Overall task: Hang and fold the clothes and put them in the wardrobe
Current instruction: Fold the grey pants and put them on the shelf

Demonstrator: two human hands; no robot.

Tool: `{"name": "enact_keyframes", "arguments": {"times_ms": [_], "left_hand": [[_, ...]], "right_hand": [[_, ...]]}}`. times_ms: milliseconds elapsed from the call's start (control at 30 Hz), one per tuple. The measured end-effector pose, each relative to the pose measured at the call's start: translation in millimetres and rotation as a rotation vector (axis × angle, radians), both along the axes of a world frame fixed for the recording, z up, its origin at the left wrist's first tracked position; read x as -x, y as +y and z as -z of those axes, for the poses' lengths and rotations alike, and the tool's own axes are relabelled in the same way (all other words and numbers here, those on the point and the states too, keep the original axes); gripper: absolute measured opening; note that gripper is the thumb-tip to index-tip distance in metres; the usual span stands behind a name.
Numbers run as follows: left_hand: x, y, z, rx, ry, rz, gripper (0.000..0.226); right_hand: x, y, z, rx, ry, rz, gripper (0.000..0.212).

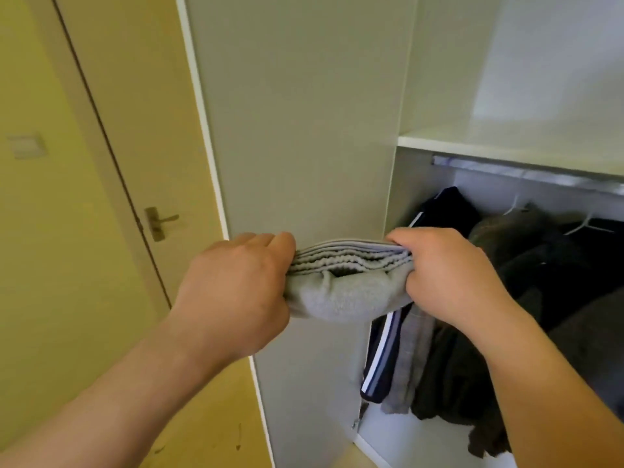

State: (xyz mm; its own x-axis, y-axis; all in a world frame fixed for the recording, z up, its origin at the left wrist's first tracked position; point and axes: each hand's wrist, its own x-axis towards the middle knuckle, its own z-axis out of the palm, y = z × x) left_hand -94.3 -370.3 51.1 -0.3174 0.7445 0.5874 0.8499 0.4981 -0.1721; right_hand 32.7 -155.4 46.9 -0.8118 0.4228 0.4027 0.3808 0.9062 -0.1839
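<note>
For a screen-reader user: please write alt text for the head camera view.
The left hand and right hand grip a folded grey garment by its ends before an open wardrobe. Dark clothes hang from its rail below a white shelf.

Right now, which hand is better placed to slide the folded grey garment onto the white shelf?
Right, probably: the right hand grips the folded grey garment nearest the white shelf; the left hand fronts the pale panel.

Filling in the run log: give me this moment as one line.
left hand: grips folded grey garment | right hand: grips its other end | wardrobe: open, dark clothes hang on rail
</note>
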Motion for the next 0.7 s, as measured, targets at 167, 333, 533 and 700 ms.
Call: {"name": "enact_keyframes", "arguments": {"times_ms": [167,333,533,700], "left_hand": [[-8,76,-37,-0.109,0.095,0.15,0.02],[-12,152,-69,-0.269,0.028,0.229,0.026],[-4,249,-104,-0.37,-0.044,0.389,0.036],[15,328,-132,-0.287,0.133,0.307,0.042]], "right_hand": [[-44,47,-36,-0.048,0.164,0.119,0.025],[-77,82,-71,-0.186,0.329,0.293,0.041],[-91,139,-114,-0.445,0.398,0.476,0.03],[-75,195,-132,-0.477,0.365,0.535,0.022]]}}
